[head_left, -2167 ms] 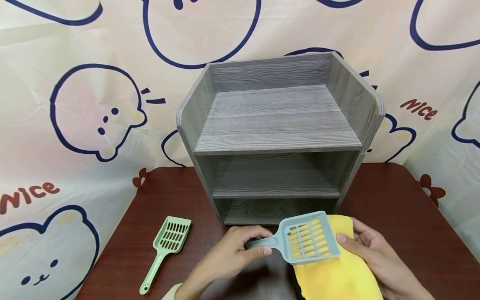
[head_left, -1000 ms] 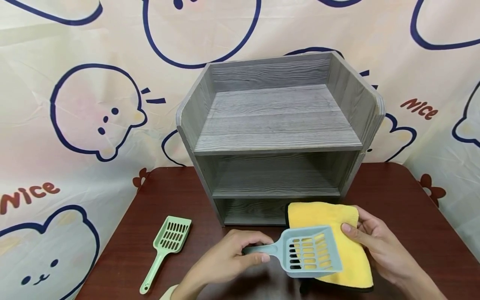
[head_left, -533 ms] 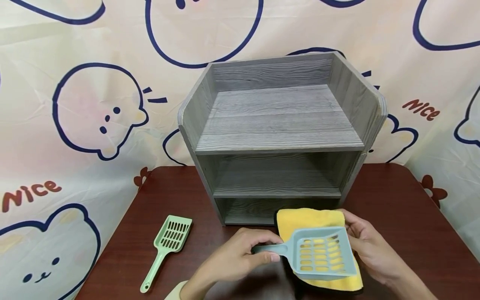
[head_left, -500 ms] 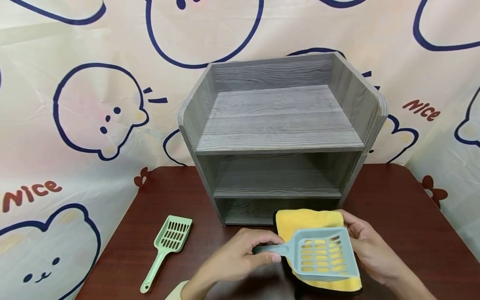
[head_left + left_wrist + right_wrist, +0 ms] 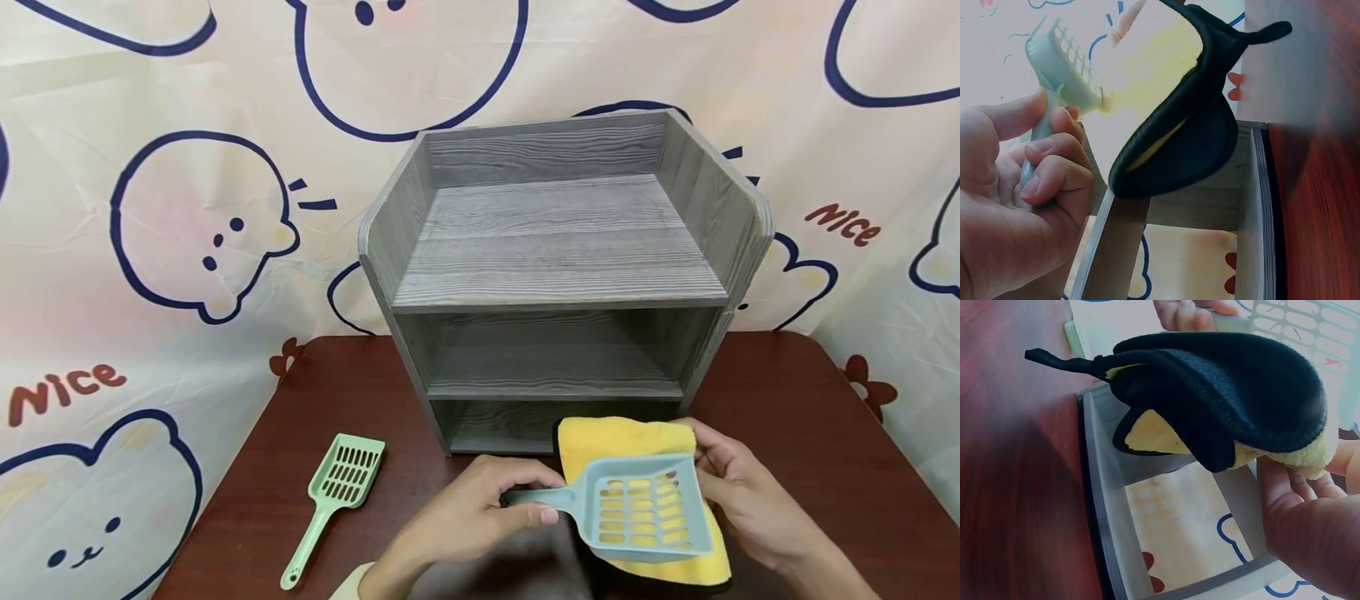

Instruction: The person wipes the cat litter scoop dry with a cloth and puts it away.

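Note:
A light blue slotted litter scoop [image 5: 647,510] is held by its handle in my left hand [image 5: 480,508]; in the left wrist view the fingers curl round that handle [image 5: 1040,140]. Behind the scoop hangs a yellow cloth [image 5: 630,437] with black edging, partly hidden by it in the head view. My right hand [image 5: 750,492] pinches the cloth at its right side. From the right wrist, the cloth's dark underside [image 5: 1229,387] and a black hanging loop [image 5: 1060,362] show, with fingers gripping the yellow fold. The scoop's slotted pan overlaps the cloth's front.
A grey wooden shelf unit [image 5: 562,242] stands at the back of the dark red table [image 5: 810,417], just beyond the hands. To the left lies a green slotted scoop [image 5: 333,492], handle toward the near edge. A cartoon-printed curtain [image 5: 247,75] hangs behind.
Over two seconds the cloth has turned and shifted left behind the scoop, with the right hand following. The scoop has moved slightly right. In the last half second little has changed.

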Demonstrator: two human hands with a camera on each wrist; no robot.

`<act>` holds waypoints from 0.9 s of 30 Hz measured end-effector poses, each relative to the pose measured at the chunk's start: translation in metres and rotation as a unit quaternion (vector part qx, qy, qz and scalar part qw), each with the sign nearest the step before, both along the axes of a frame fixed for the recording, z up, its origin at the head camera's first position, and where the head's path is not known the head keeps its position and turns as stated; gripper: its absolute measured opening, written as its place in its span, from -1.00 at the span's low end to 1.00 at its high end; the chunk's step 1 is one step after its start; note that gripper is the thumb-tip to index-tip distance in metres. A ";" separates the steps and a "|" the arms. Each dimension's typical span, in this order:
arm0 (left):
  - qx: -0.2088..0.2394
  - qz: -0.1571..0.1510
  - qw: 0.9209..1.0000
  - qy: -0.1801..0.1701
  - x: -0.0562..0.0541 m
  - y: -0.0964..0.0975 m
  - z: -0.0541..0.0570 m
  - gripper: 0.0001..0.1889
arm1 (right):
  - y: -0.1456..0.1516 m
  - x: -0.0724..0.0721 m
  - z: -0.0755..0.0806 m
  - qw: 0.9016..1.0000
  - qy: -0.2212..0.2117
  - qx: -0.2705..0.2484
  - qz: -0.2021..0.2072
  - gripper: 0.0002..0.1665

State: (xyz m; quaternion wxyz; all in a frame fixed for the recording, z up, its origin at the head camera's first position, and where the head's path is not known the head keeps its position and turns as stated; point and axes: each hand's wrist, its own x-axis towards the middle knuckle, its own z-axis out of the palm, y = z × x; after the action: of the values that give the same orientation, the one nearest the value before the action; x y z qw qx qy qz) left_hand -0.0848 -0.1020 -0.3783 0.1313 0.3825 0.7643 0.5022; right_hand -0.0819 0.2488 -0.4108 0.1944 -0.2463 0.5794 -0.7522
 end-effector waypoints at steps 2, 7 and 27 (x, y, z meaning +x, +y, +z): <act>0.000 0.002 1.000 0.008 -0.001 -0.003 0.000 -0.80 | 0.003 -0.001 0.002 1.000 0.002 0.001 -0.002 -0.46; 0.006 -0.004 1.000 0.026 -0.002 -0.009 0.000 -0.79 | 0.011 -0.001 0.007 0.999 -0.006 0.026 -0.022 -0.49; -0.002 -0.005 1.000 0.014 -0.005 -0.005 -0.001 -0.78 | 0.011 -0.003 0.011 0.999 -0.020 0.034 -0.018 -0.46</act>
State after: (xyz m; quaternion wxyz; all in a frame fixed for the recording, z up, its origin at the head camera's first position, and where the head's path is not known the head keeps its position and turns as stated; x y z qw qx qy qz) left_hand -0.0898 -0.1068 -0.3791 0.1239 0.3927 0.7653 0.4948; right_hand -0.0850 0.2595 -0.3997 0.2005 -0.2135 0.6049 -0.7405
